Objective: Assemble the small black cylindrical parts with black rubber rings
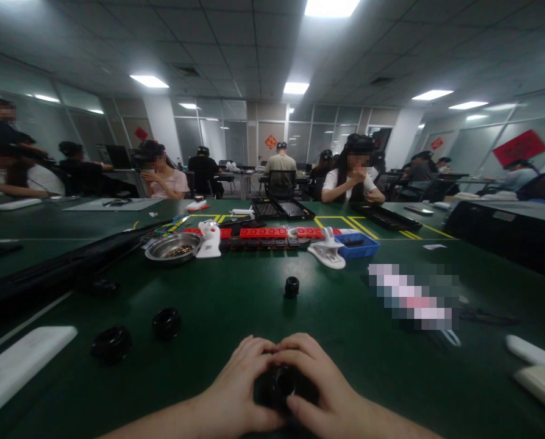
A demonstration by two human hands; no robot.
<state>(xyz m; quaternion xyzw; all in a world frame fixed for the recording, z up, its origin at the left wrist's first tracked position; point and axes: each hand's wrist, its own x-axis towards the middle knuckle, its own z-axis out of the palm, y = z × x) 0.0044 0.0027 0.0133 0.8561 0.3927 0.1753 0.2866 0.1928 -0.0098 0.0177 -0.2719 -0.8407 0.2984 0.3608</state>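
Note:
My left hand (249, 381) and my right hand (316, 378) meet at the front of the green table, their fingers curved round a black ribbed cylindrical fitting (284, 383) with a round opening. My right thumb touches its near side. The fitting's lower part is hidden. Straight ahead of my hands, a smaller black fitting (291, 287) stands upright. To the left lie two wider black ring-shaped fittings, a nearer one (111, 344) and a farther one (166, 323).
A metal bowl (152, 256) of small parts, white clips, red power strips (263, 233) and a blue bin (366, 246) line the middle of the table (236, 299). White objects lie at both near sides. A pixelated item lies at right. Several people sit beyond.

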